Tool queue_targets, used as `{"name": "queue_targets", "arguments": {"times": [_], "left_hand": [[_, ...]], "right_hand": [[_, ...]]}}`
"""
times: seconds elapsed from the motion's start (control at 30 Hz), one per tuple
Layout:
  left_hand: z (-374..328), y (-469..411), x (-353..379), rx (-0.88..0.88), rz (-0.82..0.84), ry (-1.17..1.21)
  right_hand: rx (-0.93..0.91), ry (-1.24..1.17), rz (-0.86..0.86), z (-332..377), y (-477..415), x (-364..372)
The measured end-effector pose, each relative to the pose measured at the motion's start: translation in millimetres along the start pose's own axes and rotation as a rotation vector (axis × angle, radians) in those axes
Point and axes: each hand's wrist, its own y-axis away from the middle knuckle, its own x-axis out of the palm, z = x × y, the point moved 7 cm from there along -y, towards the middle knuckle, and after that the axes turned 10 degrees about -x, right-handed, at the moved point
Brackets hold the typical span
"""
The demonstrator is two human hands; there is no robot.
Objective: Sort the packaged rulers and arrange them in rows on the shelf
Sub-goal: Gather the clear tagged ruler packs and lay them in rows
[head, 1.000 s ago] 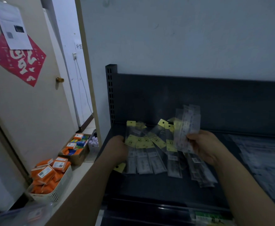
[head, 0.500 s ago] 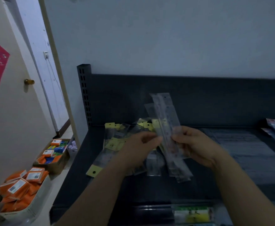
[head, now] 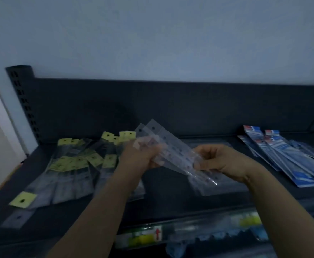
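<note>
Both hands hold a small bunch of clear packaged rulers (head: pixel 173 151) slanted above the dark shelf (head: pixel 161 202). My left hand (head: pixel 141 155) grips the bunch near its upper end, and my right hand (head: pixel 221 161) pinches it near the lower end. Left of the hands lies a loose pile of yellow-tagged ruler packs (head: pixel 74 164), fanned out on the shelf. A flat stack of clear ruler packs (head: pixel 217 185) lies on the shelf under the right hand.
Blue packaged items (head: pixel 286 157) lie in a slanted row at the shelf's right. The shelf's dark back panel (head: pixel 171 107) rises behind. A lower shelf with green and blue goods (head: pixel 189 237) shows below the front edge. A perforated upright (head: pixel 22 101) marks the left end.
The view has swung right, off the door and floor boxes. My left hand left the yellow-tagged pile and joined the right hand on the clear bunch, which tipped from upright to slanted.
</note>
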Motion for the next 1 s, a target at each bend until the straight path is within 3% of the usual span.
{"name": "queue_targets", "arguments": {"times": [0.17, 0.37, 0.63, 0.73, 1.0], "left_hand": [[16.6, 3.2, 56.8, 0.002, -0.087, -0.006], [35.2, 14.3, 100.0, 0.059, -0.242, -0.293], [55.1, 31.2, 113.8, -0.02, -0.295, -0.611], [58.3, 34.4, 116.0, -0.017, -0.343, -0.814], [63.0, 46.6, 129.8, 0.055, -0.352, -0.984]], "right_hand": [[-0.041, 0.11, 0.036, -25.9, 22.2, -70.2], [-0.056, 0.34, 0.274, -44.6, 35.0, -104.5], [-0.083, 0.367, 0.206, -68.0, 36.5, -125.4], [-0.112, 0.516, 0.226, -77.0, 41.0, -121.3], [-0.217, 0.6, 0.205, -86.9, 70.1, -116.3]]}}
